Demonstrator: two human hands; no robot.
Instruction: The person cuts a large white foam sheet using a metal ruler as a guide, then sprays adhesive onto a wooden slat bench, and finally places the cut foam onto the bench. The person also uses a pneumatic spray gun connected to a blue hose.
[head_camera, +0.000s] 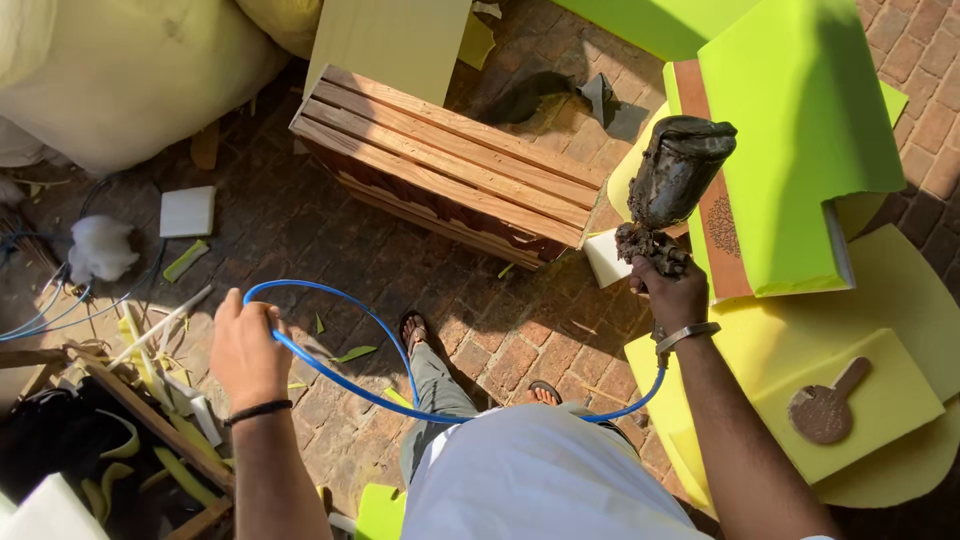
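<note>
Right hand (672, 292) clamped on a grimy dark spray gun (672, 190) above bright green foam sheets (800, 150); left hand (245, 350) closed on its thin blue air hose (340, 365) over the brick floor (480, 320); spraying seems underway.

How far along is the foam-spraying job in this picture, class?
Done: green foam pieces and yellow foam pieces lie cut to shape. In hand: the right hand holds a grimy spray gun beside the foam, and the left hand grips its blue hose. Left: no sprayed coat shows on the foam.
</note>
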